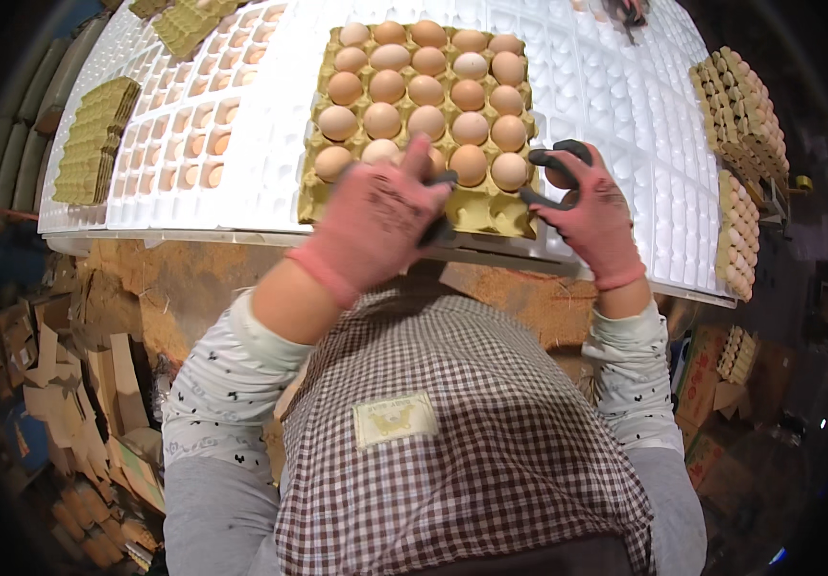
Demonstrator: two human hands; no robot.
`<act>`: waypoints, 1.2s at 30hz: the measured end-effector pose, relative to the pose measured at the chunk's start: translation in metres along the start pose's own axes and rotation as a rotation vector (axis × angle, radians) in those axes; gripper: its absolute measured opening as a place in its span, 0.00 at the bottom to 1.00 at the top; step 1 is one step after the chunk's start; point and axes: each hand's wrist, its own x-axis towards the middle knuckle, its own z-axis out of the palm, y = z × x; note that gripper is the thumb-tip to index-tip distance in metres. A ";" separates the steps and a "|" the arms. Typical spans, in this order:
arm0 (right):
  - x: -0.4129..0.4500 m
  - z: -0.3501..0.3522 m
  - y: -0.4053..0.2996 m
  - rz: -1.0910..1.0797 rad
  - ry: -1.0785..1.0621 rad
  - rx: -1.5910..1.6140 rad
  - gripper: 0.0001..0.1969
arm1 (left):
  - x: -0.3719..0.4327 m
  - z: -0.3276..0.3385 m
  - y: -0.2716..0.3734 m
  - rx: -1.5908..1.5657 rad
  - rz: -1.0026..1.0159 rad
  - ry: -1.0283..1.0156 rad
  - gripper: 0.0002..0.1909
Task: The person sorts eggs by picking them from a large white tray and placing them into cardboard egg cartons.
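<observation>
A yellow-green pulp egg tray (319,194) lies in front of me on white moulded plastic trays. Brown and pale eggs (426,91) fill its back rows, and bare cups (468,216) show along the near edge at the right. My left hand (385,209), in a pink glove with dark fingertips, is over the tray's near left part, fingers bent among the front eggs. Whether it grips an egg is hidden. My right hand (587,201), gloved alike, is just off the tray's right edge, fingers and thumb curled around what look like brown eggs (558,177), partly covered.
White plastic egg trays (630,144) cover the table; some at left hold eggs (198,144). Stacked pulp trays (94,144) stand at the left. Egg-filled trays (741,115) are stacked at the right edge. Another gloved hand (630,11) is at the far side. Cardboard (68,396) lies below left.
</observation>
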 end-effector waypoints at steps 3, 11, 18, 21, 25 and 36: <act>0.015 0.019 -0.034 0.117 -0.123 -0.583 0.33 | 0.000 0.020 0.010 0.306 0.035 0.021 0.21; 0.010 0.043 -0.046 0.114 0.257 0.347 0.28 | -0.110 -0.014 -0.100 -1.804 -0.399 0.268 0.30; 0.038 0.157 -0.222 0.172 -0.289 0.650 0.27 | -0.257 0.005 -0.212 -1.741 -0.724 0.453 0.29; 0.085 0.247 -0.282 -0.207 -0.404 0.271 0.29 | -0.325 -0.003 -0.294 -1.020 -0.890 0.566 0.31; 0.142 0.336 -0.345 -0.334 -0.173 -0.039 0.28 | -0.316 -0.043 -0.360 0.196 -0.810 0.054 0.31; 0.128 0.358 -0.288 -0.442 -0.200 -0.262 0.27 | -0.337 0.011 -0.465 0.112 -0.649 0.470 0.23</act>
